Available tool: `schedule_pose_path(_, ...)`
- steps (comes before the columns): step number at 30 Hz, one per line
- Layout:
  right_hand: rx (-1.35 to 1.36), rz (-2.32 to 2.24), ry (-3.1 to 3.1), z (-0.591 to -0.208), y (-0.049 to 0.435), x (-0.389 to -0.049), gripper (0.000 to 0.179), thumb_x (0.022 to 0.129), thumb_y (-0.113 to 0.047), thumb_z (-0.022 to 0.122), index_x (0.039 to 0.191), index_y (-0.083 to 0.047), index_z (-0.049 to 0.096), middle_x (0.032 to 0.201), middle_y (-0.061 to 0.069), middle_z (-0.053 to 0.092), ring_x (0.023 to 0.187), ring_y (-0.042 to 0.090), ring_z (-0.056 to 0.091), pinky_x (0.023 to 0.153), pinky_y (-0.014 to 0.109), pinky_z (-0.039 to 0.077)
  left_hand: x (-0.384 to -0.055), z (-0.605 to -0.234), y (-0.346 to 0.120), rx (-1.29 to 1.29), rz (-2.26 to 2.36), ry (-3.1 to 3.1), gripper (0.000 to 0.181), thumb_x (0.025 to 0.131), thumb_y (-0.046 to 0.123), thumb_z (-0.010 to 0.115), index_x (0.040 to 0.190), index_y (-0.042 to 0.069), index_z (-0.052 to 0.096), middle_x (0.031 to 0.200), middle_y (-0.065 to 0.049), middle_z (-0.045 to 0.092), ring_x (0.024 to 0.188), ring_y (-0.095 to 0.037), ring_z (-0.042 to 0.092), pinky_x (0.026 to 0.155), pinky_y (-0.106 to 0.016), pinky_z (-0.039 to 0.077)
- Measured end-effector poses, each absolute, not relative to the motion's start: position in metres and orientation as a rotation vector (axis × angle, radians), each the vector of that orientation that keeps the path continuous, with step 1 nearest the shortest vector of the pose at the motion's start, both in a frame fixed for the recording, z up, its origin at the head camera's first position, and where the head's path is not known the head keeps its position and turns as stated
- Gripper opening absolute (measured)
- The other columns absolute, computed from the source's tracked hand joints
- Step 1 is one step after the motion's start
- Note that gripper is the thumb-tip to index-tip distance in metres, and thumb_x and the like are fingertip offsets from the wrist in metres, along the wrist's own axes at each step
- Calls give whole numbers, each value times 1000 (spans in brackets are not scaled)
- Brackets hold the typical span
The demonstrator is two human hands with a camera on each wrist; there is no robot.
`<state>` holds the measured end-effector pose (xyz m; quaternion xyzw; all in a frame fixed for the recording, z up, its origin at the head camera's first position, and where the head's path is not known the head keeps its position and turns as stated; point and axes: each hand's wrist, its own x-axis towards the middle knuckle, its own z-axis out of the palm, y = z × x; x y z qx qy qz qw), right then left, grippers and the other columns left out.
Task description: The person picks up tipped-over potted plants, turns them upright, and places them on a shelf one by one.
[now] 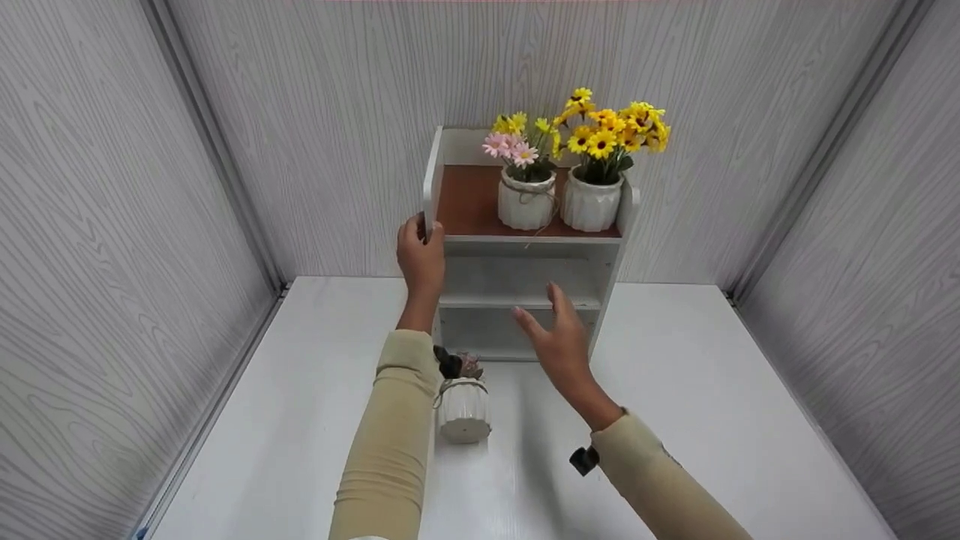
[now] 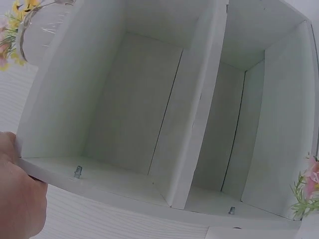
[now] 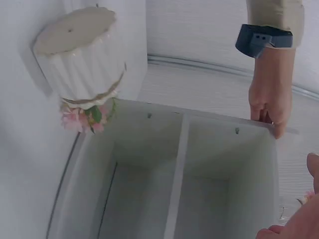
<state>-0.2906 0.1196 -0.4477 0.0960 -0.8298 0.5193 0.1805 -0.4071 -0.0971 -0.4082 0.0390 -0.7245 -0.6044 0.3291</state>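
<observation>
Our left hand (image 1: 421,259) is closed round the front edge of the shelf unit's left side panel (image 1: 432,176), near its upper end; our right hand (image 1: 562,337) hangs in front of the lower compartments, thumb and fingers apart, holding nothing. The white shelf unit (image 1: 510,277) stands upright on the table (image 1: 750,412), near the back wall (image 1: 337,150). We judge it stiff and fairly light but top-heavy, its smooth faces a little slippery, so we would hold both side panels and keep it level. On its top board stand a pink-and-yellow flower pot (image 1: 526,204) and a yellow flower pot (image 1: 592,204), probably ceramic, breakable and best held round the body. A third pot (image 1: 463,411) lies tipped over in front, base towards us, and could roll.
</observation>
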Motion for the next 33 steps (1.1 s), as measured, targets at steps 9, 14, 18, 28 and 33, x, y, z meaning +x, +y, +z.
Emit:
schedule_pose_path(9,240,1540,-2419,-498,104,-277,87,92,-53,68,156,-5,34,158,17,40,146,34,39,115,52,39,-407,-412,-100,71,-1611,-1874,33,102,25,56,127,4,59,123,-10,60,120,-21,58,102,-37,52)
schedule_pose_path(14,217,1530,-2483,-514,91,-268,86,92,-54,67,155,-5,35,157,18,41,143,36,43,113,54,40,-407,-412,-100,57,-1620,-1889,30,102,26,55,122,5,59,121,-10,60,119,-20,58,102,-37,51)
schedule_pose_path(18,196,1507,-2532,-526,80,-261,83,93,-52,67,154,-3,38,156,20,42,144,37,41,114,55,38,-406,-412,-101,60,-1614,-1898,28,102,25,55,121,5,58,121,-10,60,119,-21,58,102,-37,51)
schedule_pose_path(28,170,1573,-2615,-567,62,-247,88,91,-59,66,154,-5,37,158,19,39,147,37,36,117,56,34,-406,-412,-100,54,-1665,-1879,24,101,26,56,115,7,57,119,-8,61,116,-18,58,101,-36,52)
schedule_pose_path(33,141,1545,-2646,-582,54,-245,87,91,-57,67,151,1,41,154,21,45,143,38,42,116,55,36,-405,-412,-101,54,-1667,-1867,22,102,25,56,114,7,57,117,-7,61,114,-18,58,99,-36,53)
